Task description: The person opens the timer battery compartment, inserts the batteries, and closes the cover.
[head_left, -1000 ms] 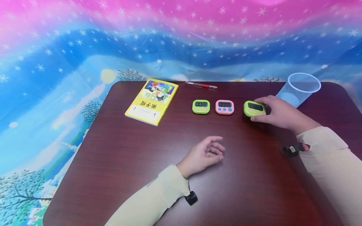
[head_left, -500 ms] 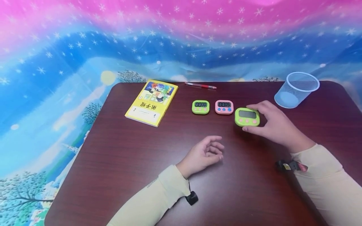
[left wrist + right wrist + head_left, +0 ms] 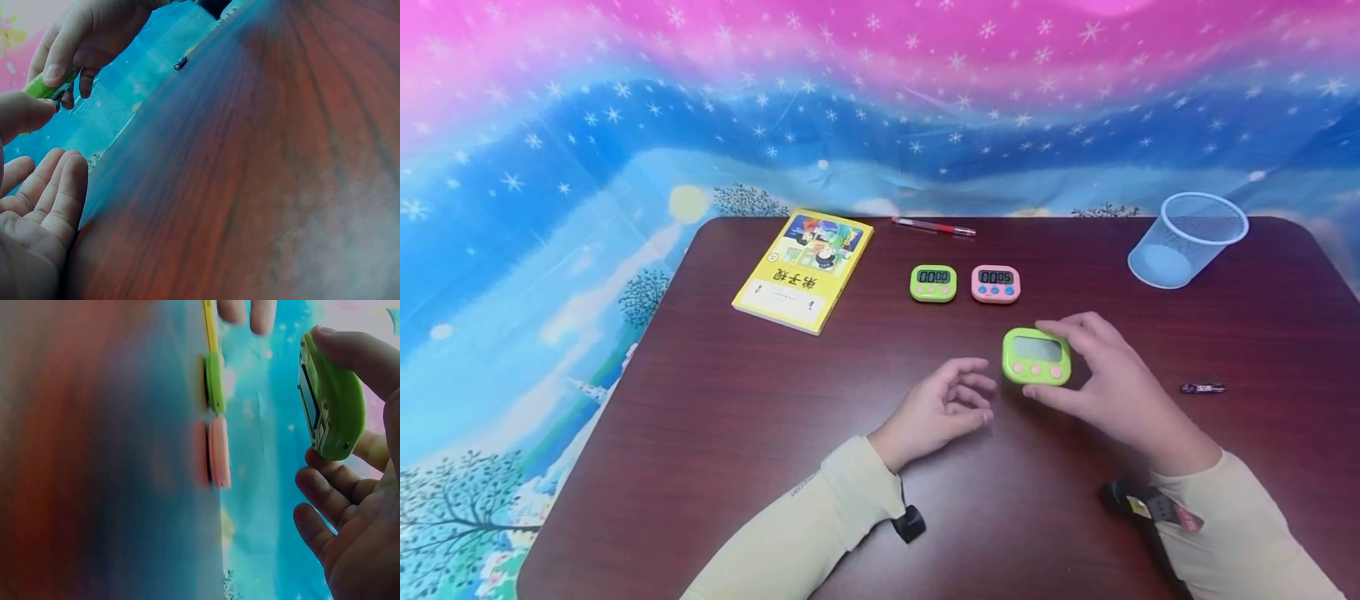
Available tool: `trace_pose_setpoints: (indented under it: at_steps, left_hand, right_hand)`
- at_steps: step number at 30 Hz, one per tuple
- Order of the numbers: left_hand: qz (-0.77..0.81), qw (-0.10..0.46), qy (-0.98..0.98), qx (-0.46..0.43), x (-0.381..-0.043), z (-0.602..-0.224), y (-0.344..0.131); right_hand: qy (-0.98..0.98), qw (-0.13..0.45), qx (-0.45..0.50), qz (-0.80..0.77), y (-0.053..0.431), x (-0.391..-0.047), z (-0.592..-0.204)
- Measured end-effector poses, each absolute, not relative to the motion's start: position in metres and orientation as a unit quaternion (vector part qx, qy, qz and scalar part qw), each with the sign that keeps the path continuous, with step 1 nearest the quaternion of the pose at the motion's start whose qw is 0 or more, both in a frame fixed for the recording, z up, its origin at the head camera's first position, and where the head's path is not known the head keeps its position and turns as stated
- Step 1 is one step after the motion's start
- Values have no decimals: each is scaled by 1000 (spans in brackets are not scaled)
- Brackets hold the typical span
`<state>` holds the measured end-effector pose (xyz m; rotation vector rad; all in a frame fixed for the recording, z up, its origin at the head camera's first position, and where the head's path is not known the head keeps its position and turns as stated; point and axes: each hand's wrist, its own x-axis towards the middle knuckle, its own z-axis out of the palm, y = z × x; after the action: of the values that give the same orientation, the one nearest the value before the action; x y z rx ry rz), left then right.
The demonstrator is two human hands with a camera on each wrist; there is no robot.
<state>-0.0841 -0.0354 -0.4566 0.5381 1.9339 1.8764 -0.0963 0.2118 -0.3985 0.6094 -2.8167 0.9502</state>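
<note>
My right hand (image 3: 1108, 396) pinches a green digital timer (image 3: 1036, 357) between thumb and fingers, raised above the table. Its screen is blank and three pink buttons sit below it. In the right wrist view the same timer (image 3: 334, 400) shows from the side. Just left of it, my left hand (image 3: 936, 412) hovers low with loosely bent fingers and holds nothing. In the left wrist view the left thumb (image 3: 25, 115) overlaps the timer; whether they touch I cannot tell from there. A second green timer (image 3: 933, 284) and a pink timer (image 3: 996, 284) lie farther back, showing digits.
A yellow book (image 3: 805, 271) lies at the back left, and a red pen (image 3: 934, 227) along the far edge. At the back right stands a light blue mesh cup (image 3: 1187, 240). A small dark cylinder, seemingly a battery (image 3: 1202, 388), lies right of my right hand.
My right hand has brought the green timer leftward and toward me, close to the left hand, which stays put. The small dark cylinder has come into sight from behind the right arm.
</note>
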Motion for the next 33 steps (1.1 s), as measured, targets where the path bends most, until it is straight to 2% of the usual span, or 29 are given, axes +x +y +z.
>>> trace_pose_setpoints:
  at_steps: [10, 17, 25, 33]
  left_hand:
    - [667, 198, 691, 194, -86, -455, -33]
    - [670, 198, 690, 190, -82, -455, -35]
    - [682, 179, 678, 205, -80, -455, -35]
    - [689, 174, 672, 207, -81, -457, -33]
  right_hand:
    - [-917, 40, 195, 347, 210, -90, -410]
    - [-901, -35, 155, 403, 214, -87, -414]
    - [-874, -73, 184, 444, 211, -87, -415]
    - [-857, -131, 171, 467, 207, -85, -418]
